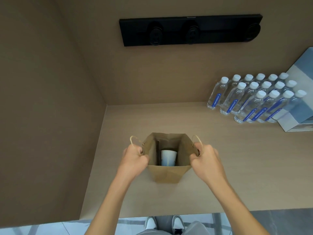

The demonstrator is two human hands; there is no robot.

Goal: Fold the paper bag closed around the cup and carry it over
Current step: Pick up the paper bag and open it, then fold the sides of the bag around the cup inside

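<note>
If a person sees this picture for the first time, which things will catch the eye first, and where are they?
The open brown paper bag stands at the counter's near centre, with a white cup inside it. The left hand and right hand each grip one side at its twine handle. At the far right stands a block of water bottles, and a black socket strip is on the back wall.

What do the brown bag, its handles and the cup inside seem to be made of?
Brown paper bag: matte kraft paper, creased at its folds. Twisted tan cord handles: probably paper twine, showing a spiral twist. White cup: likely coated paper, smooth and faintly printed; plastic is possible.
</note>
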